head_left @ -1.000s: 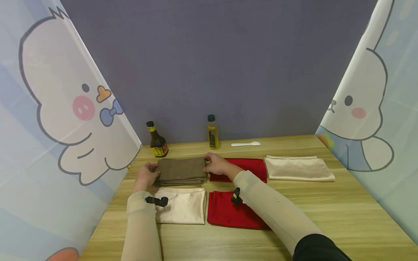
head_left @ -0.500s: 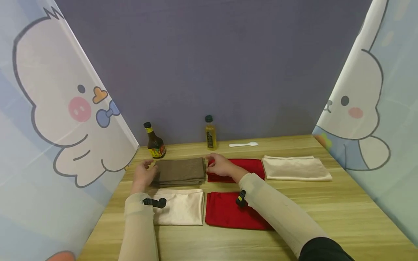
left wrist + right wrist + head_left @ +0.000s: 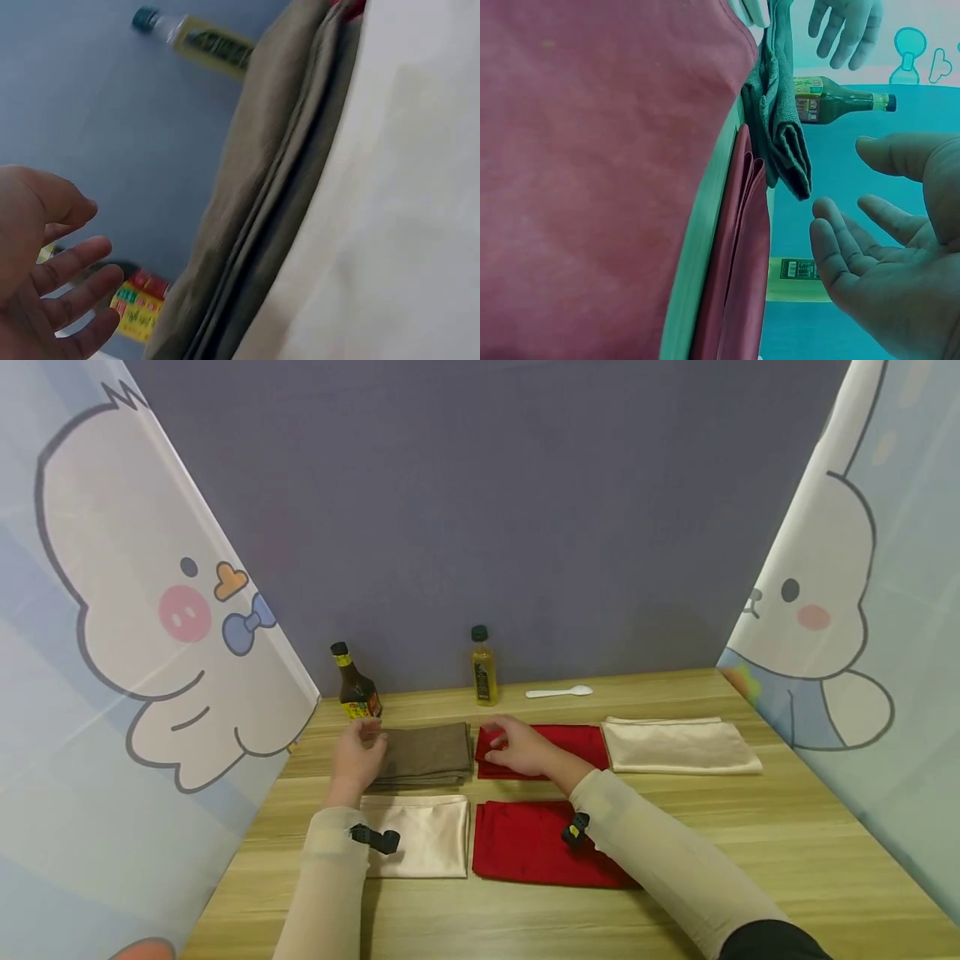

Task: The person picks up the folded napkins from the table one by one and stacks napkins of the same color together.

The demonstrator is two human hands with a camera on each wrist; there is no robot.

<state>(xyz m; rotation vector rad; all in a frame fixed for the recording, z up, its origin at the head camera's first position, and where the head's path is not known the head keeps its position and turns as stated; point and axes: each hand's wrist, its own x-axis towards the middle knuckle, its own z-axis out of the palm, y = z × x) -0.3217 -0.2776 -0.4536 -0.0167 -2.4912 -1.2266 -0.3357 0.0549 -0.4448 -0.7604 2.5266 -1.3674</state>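
Note:
A folded brown cloth (image 3: 429, 752) lies in the back row on the table. Over its left end hovers my left hand (image 3: 357, 762), fingers loosely spread and holding nothing; the left wrist view shows those fingers apart from the cloth. My right hand (image 3: 521, 747) hangs over the left part of a folded red cloth (image 3: 577, 742), just right of the brown one. Its thumb and fingers are apart with nothing between them, as the right wrist view confirms. Toward me lie a folded cream satin cloth (image 3: 423, 839) and a second red cloth (image 3: 517, 847), both partly hidden by my forearms.
Behind the brown cloth stand a dark sauce bottle (image 3: 355, 681) and a small yellow oil bottle (image 3: 483, 668). A white spoon (image 3: 558, 692) lies at the back. Another cream cloth (image 3: 681, 746) lies at the right. Printed fabric walls flank the table (image 3: 810, 860).
Both hands have let go of the brown cloth's two ends. The right hand has drawn right over the red cloth; the left has shifted right over the brown cloth's left end.

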